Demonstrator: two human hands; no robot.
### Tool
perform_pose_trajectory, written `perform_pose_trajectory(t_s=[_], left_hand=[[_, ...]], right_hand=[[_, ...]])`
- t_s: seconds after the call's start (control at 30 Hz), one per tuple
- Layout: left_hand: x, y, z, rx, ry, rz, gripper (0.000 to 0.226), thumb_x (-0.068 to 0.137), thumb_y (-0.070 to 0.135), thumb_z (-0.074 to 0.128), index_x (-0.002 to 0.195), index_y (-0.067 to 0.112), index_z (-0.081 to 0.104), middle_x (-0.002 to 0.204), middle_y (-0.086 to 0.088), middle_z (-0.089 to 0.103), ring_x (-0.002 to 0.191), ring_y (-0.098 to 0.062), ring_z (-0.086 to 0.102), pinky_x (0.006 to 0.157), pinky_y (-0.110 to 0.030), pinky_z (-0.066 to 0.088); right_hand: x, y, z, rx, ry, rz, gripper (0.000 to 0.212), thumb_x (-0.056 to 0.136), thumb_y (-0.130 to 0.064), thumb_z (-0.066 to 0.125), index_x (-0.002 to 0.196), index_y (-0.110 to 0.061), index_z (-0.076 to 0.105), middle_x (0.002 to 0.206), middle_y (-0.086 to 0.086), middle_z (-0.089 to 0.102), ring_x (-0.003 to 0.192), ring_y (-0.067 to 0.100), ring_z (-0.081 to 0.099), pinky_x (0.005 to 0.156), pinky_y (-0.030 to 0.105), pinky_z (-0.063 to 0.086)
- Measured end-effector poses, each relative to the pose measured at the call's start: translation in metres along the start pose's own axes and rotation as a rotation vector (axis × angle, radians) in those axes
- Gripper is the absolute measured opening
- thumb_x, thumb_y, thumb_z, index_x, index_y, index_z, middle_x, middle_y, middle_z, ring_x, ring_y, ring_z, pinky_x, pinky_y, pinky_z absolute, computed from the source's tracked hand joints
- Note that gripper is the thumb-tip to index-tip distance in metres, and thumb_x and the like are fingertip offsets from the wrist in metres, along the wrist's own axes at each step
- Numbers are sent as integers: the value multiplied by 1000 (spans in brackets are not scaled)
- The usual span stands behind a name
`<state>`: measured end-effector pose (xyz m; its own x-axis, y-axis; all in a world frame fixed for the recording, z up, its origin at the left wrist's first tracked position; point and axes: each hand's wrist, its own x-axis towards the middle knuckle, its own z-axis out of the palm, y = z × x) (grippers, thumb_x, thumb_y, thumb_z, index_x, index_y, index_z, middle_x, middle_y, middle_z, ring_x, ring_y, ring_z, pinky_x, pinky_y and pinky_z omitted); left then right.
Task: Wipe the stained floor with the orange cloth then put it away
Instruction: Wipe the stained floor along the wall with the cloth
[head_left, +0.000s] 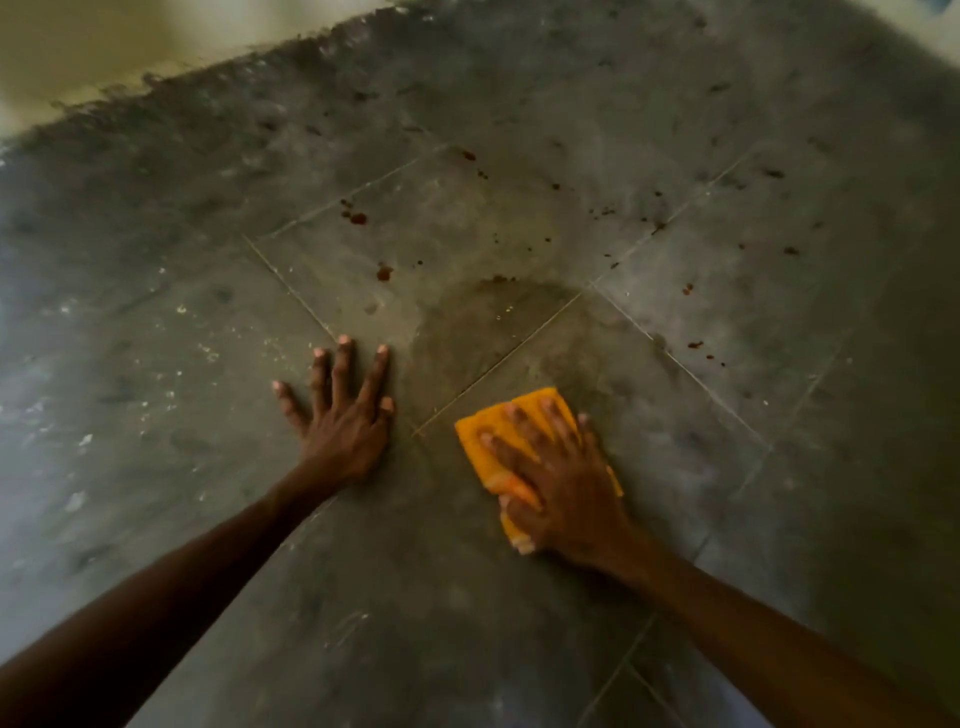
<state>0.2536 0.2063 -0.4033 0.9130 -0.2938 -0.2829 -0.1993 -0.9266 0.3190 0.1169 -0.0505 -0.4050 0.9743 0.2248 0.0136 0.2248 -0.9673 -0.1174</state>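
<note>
Down on the grey tiled floor (156, 364), a person leans forward on both arms. The right hand (561, 488) lies flat on the folded orange cloth (478, 430), its grip spread, fingers straight and pressing the cloth onto the tiles near the middle of the scene. The cloth bunches a little at the thumb side. The left hand (345, 415) is planted on bare floor just to the left, fingers fanned wide, holding nothing.

Just beyond the cloth is a darker damp patch (483, 332) across the tile joints, which I take as ground already wiped. Farther off, red-brown spots (384, 271) dot the tiles, with more scattered to the far right (688, 288) and toward the pale wall (78, 41).

So the wiping looks under way but far from done: only the near patch seems cleaned, most stains remain, and putting the cloth away is not yet begun.

No brand, label or writing can be read anywhere.
</note>
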Motion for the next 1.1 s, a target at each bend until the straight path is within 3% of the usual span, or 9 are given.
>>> perform_pose_trajectory(t_s=[0.17, 0.3, 0.43, 0.53, 0.63, 0.77, 0.87, 1.0, 1.1], left_hand=[[-3, 1, 0, 2, 7, 9, 67, 89, 59, 13, 150, 46, -11, 160, 5, -26, 145, -22, -29, 105, -60, -29], [-2, -15, -3, -59, 56, 0, 68, 88, 56, 21, 153, 40, 7, 163, 9, -8, 144, -7, -23, 113, -59, -16], [-7, -28, -13, 17, -92, 86, 78, 84, 66, 20, 150, 42, -15, 158, 11, -29, 140, -9, -37, 113, -58, -18], [-6, -27, -10, 52, -91, 97, 77, 86, 65, 16, 149, 39, -21, 157, 8, -32, 143, -18, -33, 112, -58, -21], [-12, -18, -8, 26, -85, 37, 76, 86, 66, 14, 150, 39, -16, 159, 10, -28, 146, -16, -29, 112, -51, -24], [-2, -26, -28, -53, -83, 78, 77, 85, 74, 21, 152, 43, -3, 161, 15, -17, 147, -10, -22, 116, -49, -19], [26, -51, -53, -126, 73, 129, 61, 92, 66, 24, 149, 44, 25, 163, 10, 8, 151, -12, 1, 120, -54, 3], [77, -89, -82, -228, 255, -68, 71, 89, 59, 32, 152, 29, 24, 161, 4, 21, 147, -13, 15, 120, -48, 16], [110, -108, -88, -181, 287, -29, 69, 91, 57, 33, 153, 27, 24, 161, 5, 19, 146, -6, 10, 121, -46, 14]], right_hand=[[142, 22, -8, 170, 61, 640, 64, 92, -61, 40, 153, -45, 28, 168, -2, 15, 151, 41, 11, 115, 68, 17], [133, -46, 9, 100, 42, 108, 64, 93, -57, 37, 154, -43, 25, 168, -2, 16, 153, 40, 9, 114, 65, 20], [41, 11, -3, 18, -8, -196, 73, 87, -61, 47, 155, -43, 25, 167, -3, 17, 154, 36, 10, 115, 65, 21], [112, 82, -4, 16, 35, 47, 72, 86, -63, 46, 153, -44, 30, 166, -1, 23, 153, 37, 14, 114, 67, 20], [233, 62, -4, 149, 86, 328, 70, 85, -63, 44, 151, -41, 36, 165, 5, 26, 151, 43, 14, 118, 66, 6], [237, -27, 2, 179, 34, -67, 66, 88, -58, 47, 151, -41, 36, 167, 1, 19, 153, 40, 6, 118, 63, 11], [171, -3, 4, 159, 27, -297, 73, 87, -61, 46, 154, -43, 26, 168, -6, 14, 155, 32, 3, 122, 57, 9], [220, 57, 2, 85, 58, -154, 72, 85, -65, 40, 153, -44, 31, 165, -5, 23, 153, 33, 15, 119, 63, 16], [338, 27, 1, 85, 62, 80, 72, 85, -65, 30, 152, -40, 34, 165, 1, 25, 151, 40, 15, 118, 65, 13]])
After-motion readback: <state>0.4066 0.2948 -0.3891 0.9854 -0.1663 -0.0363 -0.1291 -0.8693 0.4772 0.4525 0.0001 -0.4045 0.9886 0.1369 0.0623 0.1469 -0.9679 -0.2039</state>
